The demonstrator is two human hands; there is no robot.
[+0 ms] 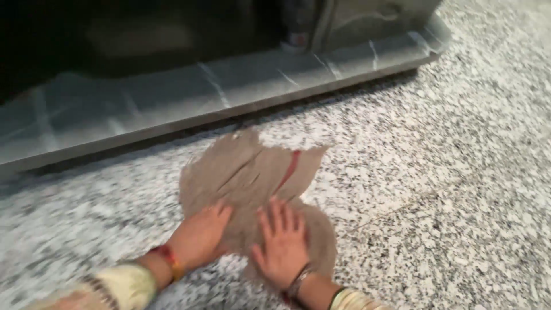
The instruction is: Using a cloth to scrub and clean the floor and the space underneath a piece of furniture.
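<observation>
We counted one brownish cloth (252, 183) with one red stripe, flat on the speckled floor (436, 189). Two hands pressed on it: one left hand (202, 236), one right hand (282, 245). One bangle per wrist. One grey metal ledge (172, 97) behind.

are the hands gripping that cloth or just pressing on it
Nothing is gripped. Both the left hand and the right hand lie flat, palms down, on the near part of the brown cloth spread on the speckled floor.

Speckled granite floor (447, 172), grey stone step (172, 97)
</observation>
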